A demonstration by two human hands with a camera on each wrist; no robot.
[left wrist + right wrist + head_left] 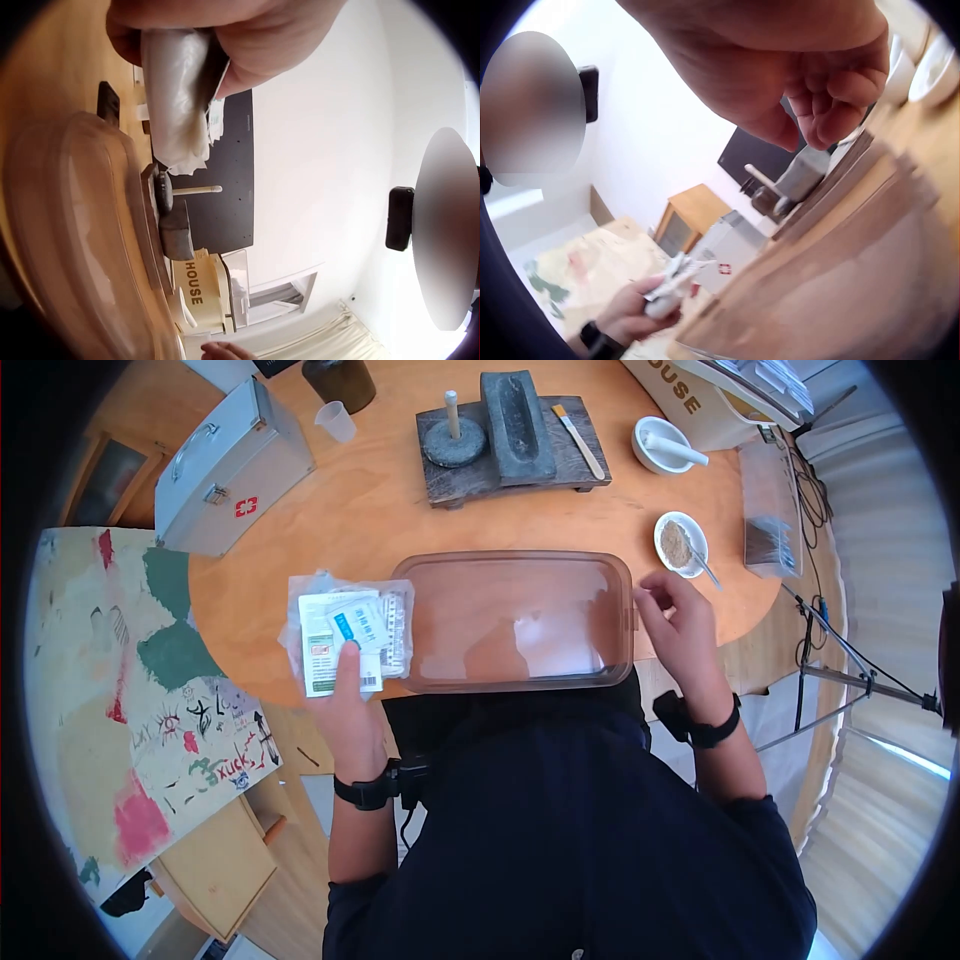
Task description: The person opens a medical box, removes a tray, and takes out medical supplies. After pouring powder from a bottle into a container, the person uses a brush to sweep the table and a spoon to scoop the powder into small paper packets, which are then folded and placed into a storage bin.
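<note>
My left hand (348, 715) grips a stack of packets left of the box, thumb lying on top. Uppermost is a small white and blue alcohol wipe sachet (358, 622), over a white printed packet (318, 648) with a green lower edge. Clear plastic packaging (399, 622) shows around them; from the left wrist view it looks whitish and puffy (174, 97). A translucent brown plastic box (510, 558) lies in front of the body at the table edge. Beside its right end, my right hand (684, 630) hangs with loosely curled fingers, holding nothing.
A silver first-aid case (225, 470) stands back left, near a plastic cup (336, 422) and a dark jar (340, 382). A wooden board (440, 488) carries a stone grinding trough (518, 430), a stone wheel (453, 442) and a brush (580, 438). At right are a mortar (650, 455) and a powder bowl (676, 543).
</note>
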